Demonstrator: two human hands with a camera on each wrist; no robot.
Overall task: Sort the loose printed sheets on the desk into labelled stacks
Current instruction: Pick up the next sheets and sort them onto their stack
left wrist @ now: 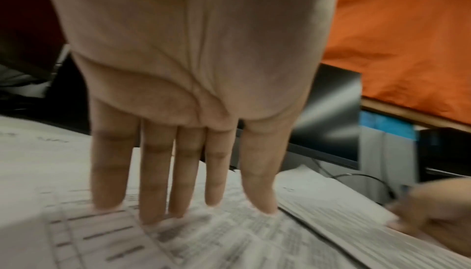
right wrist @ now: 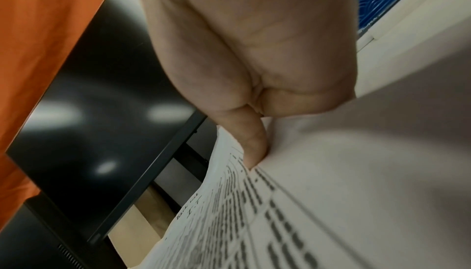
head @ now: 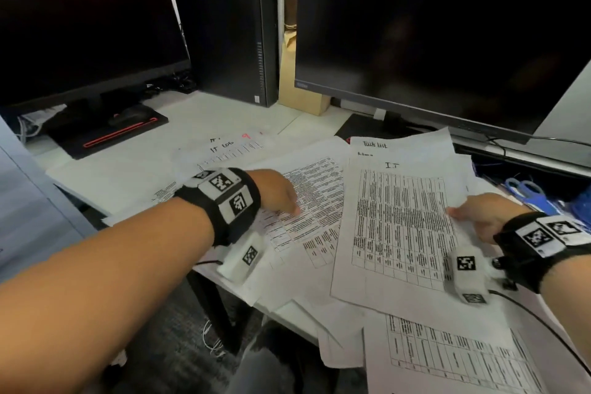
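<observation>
Several printed sheets lie loose on the white desk [head: 224, 112]. My right hand [head: 479, 217] pinches the right edge of a table sheet headed "Task List" and marked "IT" [head: 399, 221], thumb [right wrist: 252, 148] on top, holding it a little above the others. My left hand [head: 281, 195] is flat, its straight fingers [left wrist: 158, 182] pressing a densely printed sheet [head: 316, 201] at the desk's middle. A sheet marked "IT LOG" [head: 230, 150] lies farther back. Another table sheet [head: 454, 358] hangs over the near edge.
Two dark monitors [head: 431, 35] [head: 80, 25] stand at the back with a black computer tower [head: 227, 32] between them. A black stand with a red line [head: 108, 131] sits at the left. Blue scissors [head: 527, 192] and cables lie at the right.
</observation>
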